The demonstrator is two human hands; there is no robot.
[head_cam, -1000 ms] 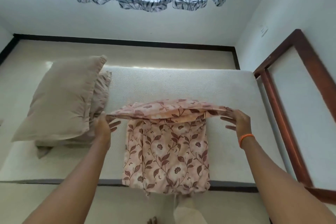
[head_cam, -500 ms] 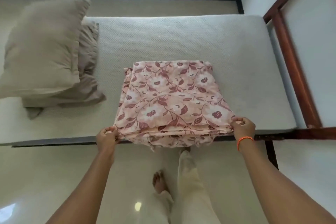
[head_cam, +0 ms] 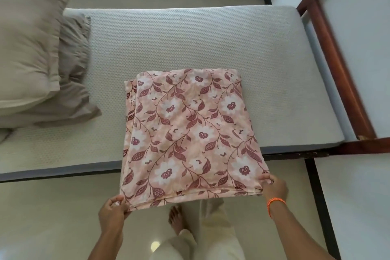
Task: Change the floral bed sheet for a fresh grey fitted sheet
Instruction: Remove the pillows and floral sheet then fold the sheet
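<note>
The pink floral bed sheet [head_cam: 190, 133] lies folded into a thick rectangle on the bare white mattress [head_cam: 190, 38], its near edge hanging over the bed's side. My left hand [head_cam: 111, 211] pinches the near left corner of the folded sheet. My right hand [head_cam: 274, 188], with an orange band on the wrist, grips the near right corner. No grey fitted sheet is in view.
Two beige pillows [head_cam: 31, 48] are stacked at the left end of the mattress. A dark wooden bed frame [head_cam: 337, 65] runs along the right end and the near right corner. My bare foot [head_cam: 177, 219] and pale trouser legs stand on the tiled floor by the bed.
The raised far fold of the floral sheet has been brought down toward me onto the near half. Both hands now hold the near corners at the mattress edge, and my view has tilted down.
</note>
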